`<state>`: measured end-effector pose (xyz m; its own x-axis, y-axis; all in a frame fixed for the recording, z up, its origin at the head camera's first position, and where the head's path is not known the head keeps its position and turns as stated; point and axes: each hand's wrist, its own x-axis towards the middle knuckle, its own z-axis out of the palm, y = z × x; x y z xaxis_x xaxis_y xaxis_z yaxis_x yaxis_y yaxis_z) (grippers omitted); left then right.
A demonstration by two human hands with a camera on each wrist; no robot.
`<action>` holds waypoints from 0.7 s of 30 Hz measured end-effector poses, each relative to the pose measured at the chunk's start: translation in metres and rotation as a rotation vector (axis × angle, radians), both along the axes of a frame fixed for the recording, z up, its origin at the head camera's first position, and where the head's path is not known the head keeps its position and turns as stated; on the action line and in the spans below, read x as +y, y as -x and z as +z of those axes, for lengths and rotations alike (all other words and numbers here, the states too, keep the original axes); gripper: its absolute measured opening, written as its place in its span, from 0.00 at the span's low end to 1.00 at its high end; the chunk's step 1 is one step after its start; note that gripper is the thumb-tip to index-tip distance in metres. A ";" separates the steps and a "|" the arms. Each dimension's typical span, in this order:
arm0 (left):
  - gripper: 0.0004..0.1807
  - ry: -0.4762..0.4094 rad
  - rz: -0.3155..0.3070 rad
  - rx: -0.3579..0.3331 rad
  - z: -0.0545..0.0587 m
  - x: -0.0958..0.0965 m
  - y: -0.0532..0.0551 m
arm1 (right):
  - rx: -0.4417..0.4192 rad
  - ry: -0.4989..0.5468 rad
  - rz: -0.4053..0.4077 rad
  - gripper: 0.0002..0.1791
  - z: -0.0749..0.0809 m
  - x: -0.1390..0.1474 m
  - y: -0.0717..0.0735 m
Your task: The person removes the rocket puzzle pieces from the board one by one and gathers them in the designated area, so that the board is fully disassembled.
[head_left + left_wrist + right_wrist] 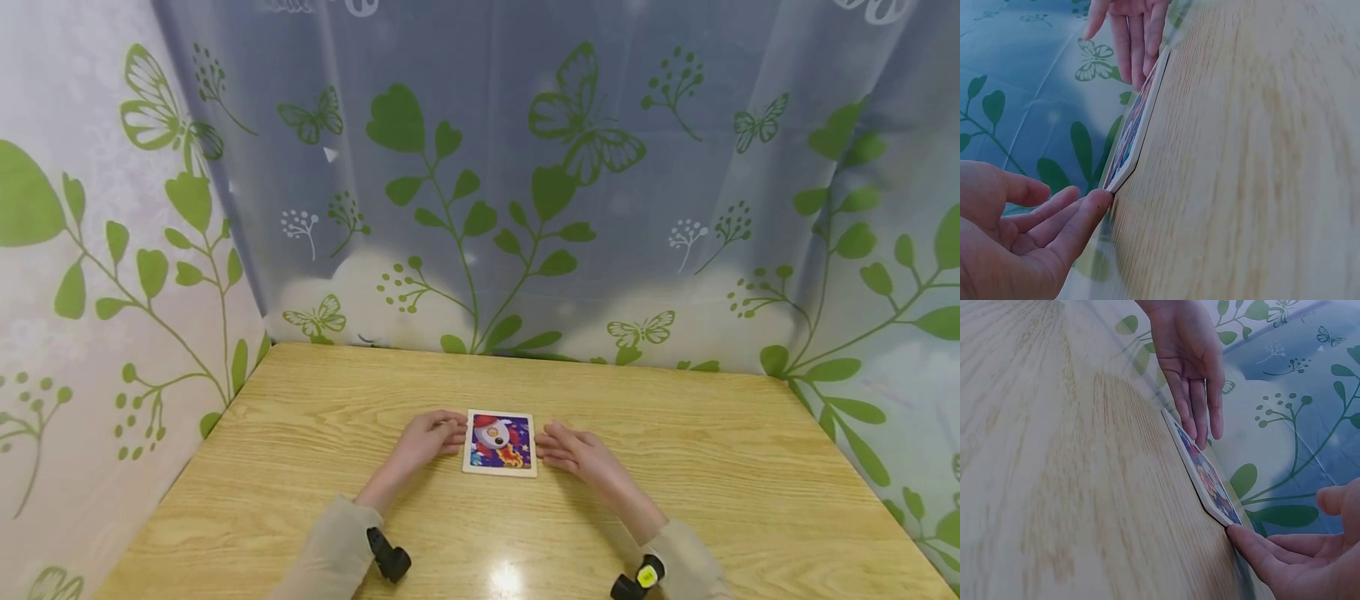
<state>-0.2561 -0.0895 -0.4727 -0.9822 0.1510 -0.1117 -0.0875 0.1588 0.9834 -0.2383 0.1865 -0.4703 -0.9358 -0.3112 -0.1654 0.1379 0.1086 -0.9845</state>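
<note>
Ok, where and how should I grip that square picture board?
Probably grip the picture board by its left and right edges, one hand from each side: it lies flat and thin on the table, and the left hand and right hand are at those edges.

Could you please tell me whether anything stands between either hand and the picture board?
Nothing visible does. The left hand is right at the board's left edge and the right hand right at its right edge, with no other object showing between them and it.
</note>
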 end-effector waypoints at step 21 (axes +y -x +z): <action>0.17 -0.047 -0.074 0.002 -0.004 0.012 -0.007 | 0.004 0.006 0.006 0.35 -0.001 0.019 -0.010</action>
